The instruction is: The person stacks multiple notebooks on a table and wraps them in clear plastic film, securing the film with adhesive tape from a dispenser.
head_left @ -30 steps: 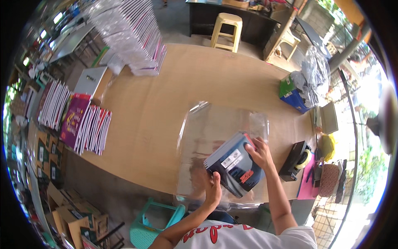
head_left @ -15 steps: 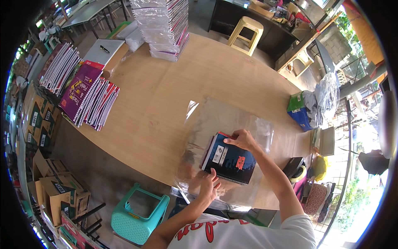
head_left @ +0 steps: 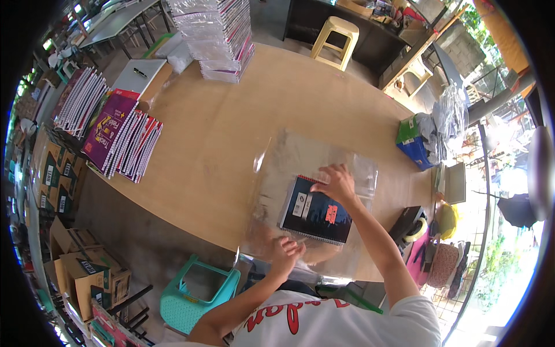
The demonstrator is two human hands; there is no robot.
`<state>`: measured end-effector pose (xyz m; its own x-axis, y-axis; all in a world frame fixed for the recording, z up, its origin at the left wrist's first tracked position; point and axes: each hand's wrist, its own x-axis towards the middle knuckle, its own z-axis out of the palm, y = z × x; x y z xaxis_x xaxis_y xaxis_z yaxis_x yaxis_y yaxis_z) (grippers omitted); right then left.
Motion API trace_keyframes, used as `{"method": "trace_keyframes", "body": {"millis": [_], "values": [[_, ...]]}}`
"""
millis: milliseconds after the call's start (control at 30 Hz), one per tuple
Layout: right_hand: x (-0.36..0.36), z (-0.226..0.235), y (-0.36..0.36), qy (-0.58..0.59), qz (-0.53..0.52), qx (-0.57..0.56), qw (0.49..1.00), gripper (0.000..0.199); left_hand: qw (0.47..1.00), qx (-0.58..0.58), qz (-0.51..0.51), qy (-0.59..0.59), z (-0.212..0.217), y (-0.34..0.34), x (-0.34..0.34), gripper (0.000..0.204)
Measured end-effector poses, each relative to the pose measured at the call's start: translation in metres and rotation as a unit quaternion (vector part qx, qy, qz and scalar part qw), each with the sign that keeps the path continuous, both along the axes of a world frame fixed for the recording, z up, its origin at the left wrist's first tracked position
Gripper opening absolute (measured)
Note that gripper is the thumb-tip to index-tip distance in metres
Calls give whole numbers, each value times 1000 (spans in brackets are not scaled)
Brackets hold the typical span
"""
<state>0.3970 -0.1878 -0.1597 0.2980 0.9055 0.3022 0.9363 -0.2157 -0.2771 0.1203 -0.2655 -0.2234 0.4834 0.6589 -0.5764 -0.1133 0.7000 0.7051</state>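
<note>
A dark spiral-bound notebook (head_left: 321, 214) with red lettering and a white label lies on a clear plastic sheet (head_left: 277, 191) near the table's front edge; pages or another book show under its left side. My right hand (head_left: 338, 184) is over its far edge, thumb touching the cover and fingers spread past the edge onto the plastic. At the near left corner, my left hand (head_left: 287, 255) hovers just off the notebook, above the plastic. Its fingers are loosely bent and apart, with nothing visible in them.
Spiral notebooks in piles (head_left: 124, 130) stand at the table's left. A tall plastic-wrapped stack (head_left: 214, 40) rises at the far side. A green and blue box (head_left: 413, 144) with plastic sits at the right, near a tape dispenser (head_left: 407, 225). A teal stool (head_left: 199, 295) is below.
My left hand has come away from the notebook's near corner and drawn back slightly. My right hand has spread its fingers at the far edge. The notebook has shifted slightly with the view.
</note>
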Motion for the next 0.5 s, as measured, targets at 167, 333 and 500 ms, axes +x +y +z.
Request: {"method": "trace_keyframes", "body": {"millis": [167,333,500], "values": [[-13,22,-92,164,-125,109,972,33,717,617,-244,214,13,61,-51,55],[121,-84,-148,117,-570,72,810,45,759,511,-15,403,6,215,67,41],[110,-75,-96,198,-492,-97,842,33,706,501,-153,476,-28,247,104,27]]}}
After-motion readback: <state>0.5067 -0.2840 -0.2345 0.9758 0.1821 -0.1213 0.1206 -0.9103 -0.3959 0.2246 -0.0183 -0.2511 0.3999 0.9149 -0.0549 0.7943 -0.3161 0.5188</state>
